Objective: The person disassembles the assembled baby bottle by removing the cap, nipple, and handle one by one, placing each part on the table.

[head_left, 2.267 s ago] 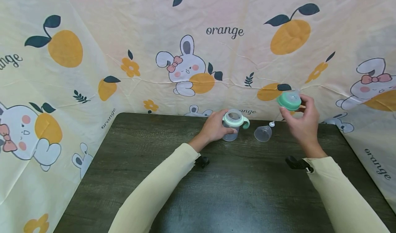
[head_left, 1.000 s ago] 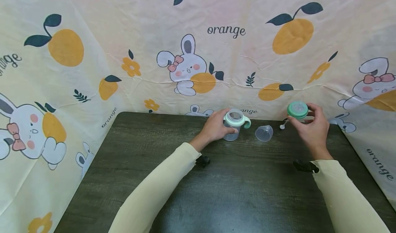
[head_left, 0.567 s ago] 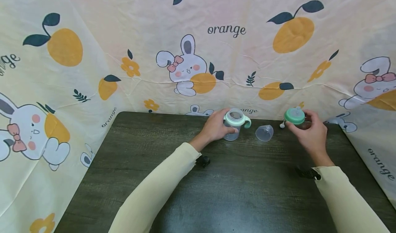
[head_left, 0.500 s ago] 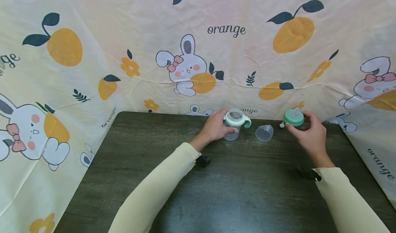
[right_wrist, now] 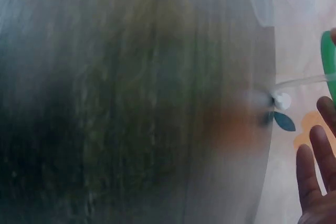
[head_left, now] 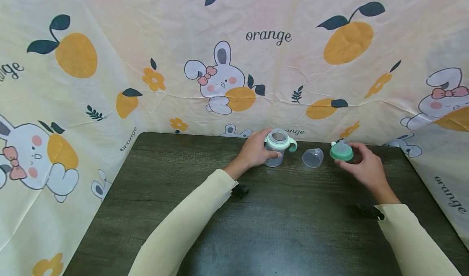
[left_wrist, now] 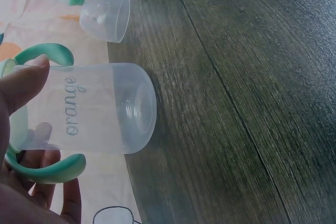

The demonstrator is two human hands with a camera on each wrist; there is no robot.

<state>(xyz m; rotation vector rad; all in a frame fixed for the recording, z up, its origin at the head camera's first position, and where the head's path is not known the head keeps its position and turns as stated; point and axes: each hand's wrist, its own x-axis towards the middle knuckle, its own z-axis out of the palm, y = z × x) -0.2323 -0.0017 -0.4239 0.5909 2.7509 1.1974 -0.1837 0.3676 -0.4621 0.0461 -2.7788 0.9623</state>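
My left hand (head_left: pixel 253 149) grips a clear baby bottle (left_wrist: pixel 79 108) near its mint collar, thumb on one side and fingers on the other. The bottle stands upright at the table's far edge, its top uncovered, with two green handles (left_wrist: pixel 50 53) in the left wrist view. My right hand (head_left: pixel 366 166) pinches a green bottle lid (head_left: pixel 341 152) by its rim. A thin straw (right_wrist: pixel 302 81) runs from the lid to a white weight (right_wrist: pixel 283 101) close to the tabletop. Between the hands a clear cap (head_left: pixel 313 158) stands on the table.
The dark wooden table (head_left: pixel 278 227) ends just behind the bottle and the cap. Behind it hangs a cream cloth (head_left: pixel 165 36) printed with rabbits and oranges. A black wrist strap (head_left: pixel 240 191) shows under the left sleeve.
My right hand has brought the green lid down from in front of the cloth toward the table, lately also leftward toward the cap. The left hand and bottle have stayed in place.
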